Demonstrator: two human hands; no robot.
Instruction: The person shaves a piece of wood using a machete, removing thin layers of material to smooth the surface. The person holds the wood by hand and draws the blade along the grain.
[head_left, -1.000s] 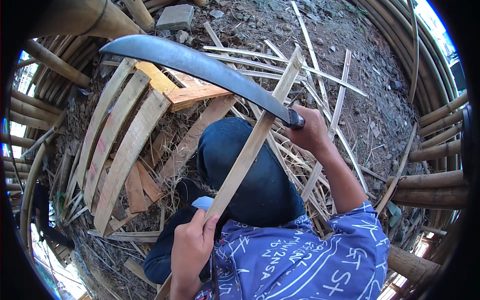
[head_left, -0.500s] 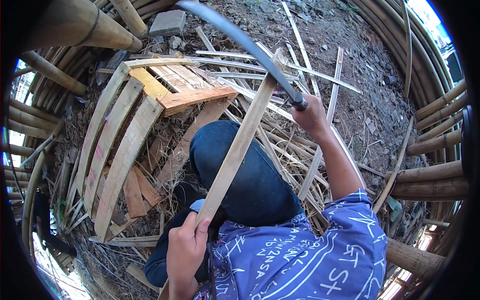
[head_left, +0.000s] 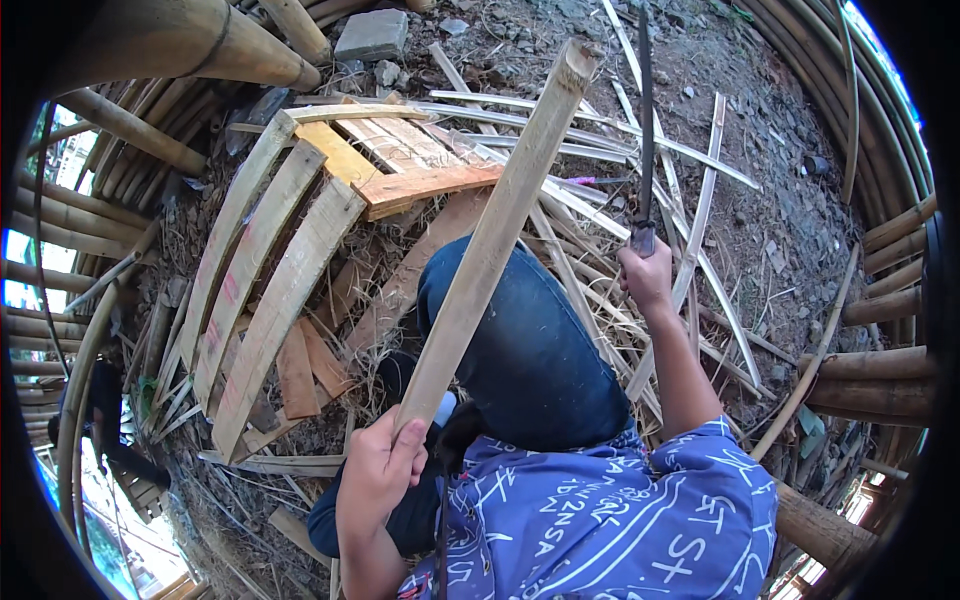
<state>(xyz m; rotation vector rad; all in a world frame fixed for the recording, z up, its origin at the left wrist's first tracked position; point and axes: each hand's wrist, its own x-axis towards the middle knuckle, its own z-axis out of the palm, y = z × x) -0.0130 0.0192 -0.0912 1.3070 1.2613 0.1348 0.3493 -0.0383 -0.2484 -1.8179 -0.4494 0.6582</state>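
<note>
A long, flat bamboo strip [head_left: 490, 250] slants up and to the right across my bent knee. My left hand [head_left: 380, 465] is closed around its lower part. In my right hand [head_left: 648, 268] is the dark handle of a machete [head_left: 647, 130], whose long narrow blade points up and away from me. The blade stands to the right of the strip, apart from it. Beyond the blade's left side rises the strip's far end, which shows a pale, rough cut face.
A slatted wooden crate [head_left: 430, 185] lies on the left. Split bamboo strips [head_left: 600, 125] and shavings cover the ground ahead and right of my knee. A grey block [head_left: 371, 35] sits at the back. Stacked bamboo poles [head_left: 870, 380] line both sides.
The machete has swung from slanting left over the strip's far end to nearly upright on its right. The strip's far end has risen closer to view; my left hand still grips it.
</note>
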